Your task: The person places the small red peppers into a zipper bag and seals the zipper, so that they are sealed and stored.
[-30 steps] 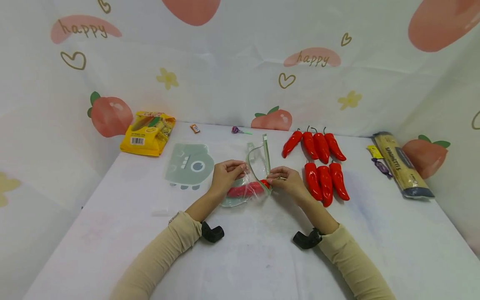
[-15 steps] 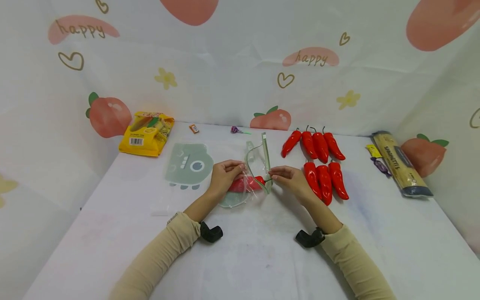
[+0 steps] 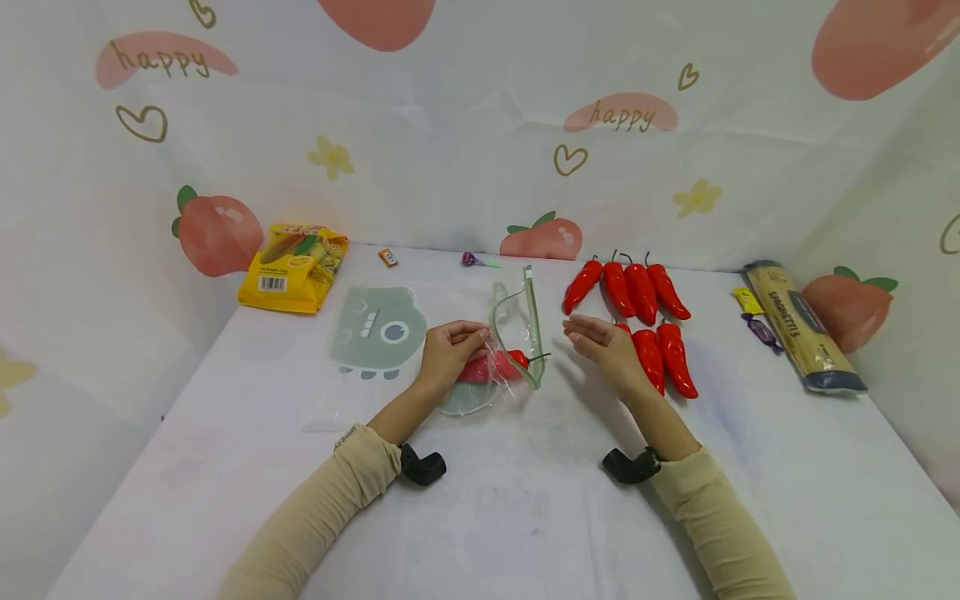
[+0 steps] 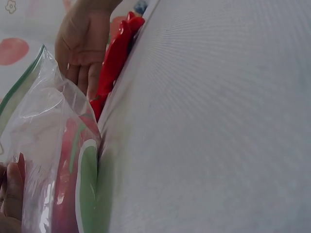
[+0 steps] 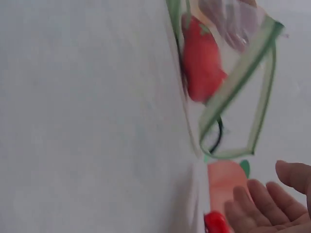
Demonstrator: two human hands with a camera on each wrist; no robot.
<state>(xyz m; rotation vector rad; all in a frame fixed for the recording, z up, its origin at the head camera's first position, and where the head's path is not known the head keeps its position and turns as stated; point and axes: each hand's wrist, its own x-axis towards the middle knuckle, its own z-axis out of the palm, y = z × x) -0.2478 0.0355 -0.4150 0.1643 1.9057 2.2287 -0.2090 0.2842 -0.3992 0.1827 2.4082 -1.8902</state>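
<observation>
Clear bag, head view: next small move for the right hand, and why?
I'd probably move the right hand to a loose red pepper in the nearer row. That hand looks empty, fingers extended, right by that row; the left hand pinches the clear bag, whose mouth stands open with one pepper inside.

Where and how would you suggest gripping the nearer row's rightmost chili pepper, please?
Grip the rightmost chili pepper at its middle, probably from above and right: it lies flat, right side free, another chili pepper close at left.
</observation>
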